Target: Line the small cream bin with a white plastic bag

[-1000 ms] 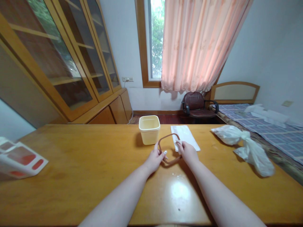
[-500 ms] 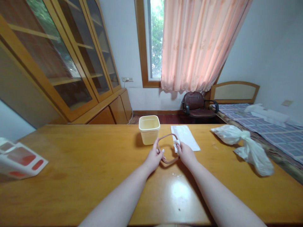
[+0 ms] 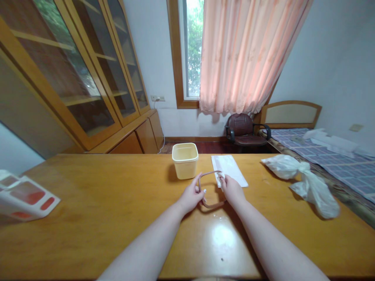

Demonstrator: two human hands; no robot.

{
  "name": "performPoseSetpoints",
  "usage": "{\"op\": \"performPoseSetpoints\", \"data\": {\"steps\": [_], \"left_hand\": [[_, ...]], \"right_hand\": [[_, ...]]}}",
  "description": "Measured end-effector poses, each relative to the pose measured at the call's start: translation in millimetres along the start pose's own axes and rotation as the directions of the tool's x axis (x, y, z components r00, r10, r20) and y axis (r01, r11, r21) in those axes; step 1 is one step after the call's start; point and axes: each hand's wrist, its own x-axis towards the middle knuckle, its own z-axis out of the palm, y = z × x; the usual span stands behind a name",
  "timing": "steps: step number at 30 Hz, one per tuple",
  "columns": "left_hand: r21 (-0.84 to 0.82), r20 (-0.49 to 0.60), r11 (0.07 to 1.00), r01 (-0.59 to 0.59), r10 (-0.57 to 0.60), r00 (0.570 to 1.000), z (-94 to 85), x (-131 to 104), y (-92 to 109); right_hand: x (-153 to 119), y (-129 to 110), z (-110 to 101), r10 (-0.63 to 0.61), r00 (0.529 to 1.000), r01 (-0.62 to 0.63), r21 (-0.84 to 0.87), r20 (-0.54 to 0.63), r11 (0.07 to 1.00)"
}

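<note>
A thin brown ring-like frame (image 3: 215, 205) with rounded corners is held between both hands, over the wooden table (image 3: 117, 218). My left hand (image 3: 191, 196) grips its left side between thumb and fingers. On its right side, my right hand (image 3: 232, 190) is closed round a small white tissue (image 3: 221, 179) pressed to the frame. Just beyond the left hand stands a pale yellow square tub (image 3: 185, 164), its top uncovered. A flat white packet (image 3: 233, 170) lies behind the right hand.
A knotted white plastic bag (image 3: 310, 181) lies at the table's right. At the left edge is a white and red container (image 3: 31, 199). Beyond the table are a dark red armchair (image 3: 241, 128), a bed (image 3: 331, 152) and a glass-door cabinet (image 3: 117, 70).
Both hands have shifted slightly to the right with the brown frame, which is now tilted differently. The tissue has moved a little along with the right hand.
</note>
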Motion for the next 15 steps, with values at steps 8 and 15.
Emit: {"op": "performPoseSetpoints", "data": {"steps": [8,15], "left_hand": [[0.029,0.081,0.999,-0.030,0.028,0.996,-0.9,-1.6,-5.0],[0.090,0.035,0.995,-0.044,0.041,0.999,-3.4,-1.8,-3.0]], "right_hand": [[5.2,7.7,2.8,-0.088,0.995,0.087,0.021,0.036,0.996],[3.0,8.8,1.8,-0.247,0.968,0.245,0.060,0.043,0.968]]}}
